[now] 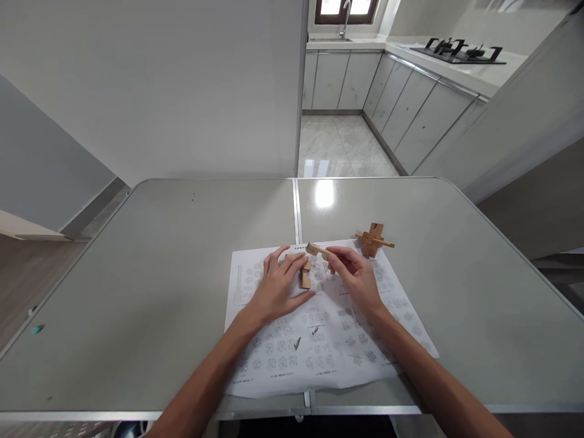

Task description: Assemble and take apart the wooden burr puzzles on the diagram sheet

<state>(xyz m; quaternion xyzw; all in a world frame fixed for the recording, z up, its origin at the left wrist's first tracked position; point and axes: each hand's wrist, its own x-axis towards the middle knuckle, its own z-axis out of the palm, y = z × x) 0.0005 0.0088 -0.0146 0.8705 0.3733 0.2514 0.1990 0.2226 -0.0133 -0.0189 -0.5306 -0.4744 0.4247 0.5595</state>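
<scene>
Between the thumb and fingers of my right hand (354,274) is a notched wooden puzzle piece (318,250), held tilted above the paper. My left hand (280,285) lies low over the sheet with its fingers spread. Just right of its fingers, other notched wooden blocks (305,281) rest on the paper, partly covered by that hand, so I cannot tell how they fit together. Under both hands is a creased instruction sheet (292,380) printed with rows of small diagrams. Near its far right corner stands a cross-shaped assembly of wooden pieces (371,239) with a dark mark on one.
The grey folding table (182,243) has a metal seam down its middle. A small teal bit (37,329) lies by the left edge. Beyond the table are a white wall panel (205,91), kitchen cabinets (415,109) and a gas hob (460,53).
</scene>
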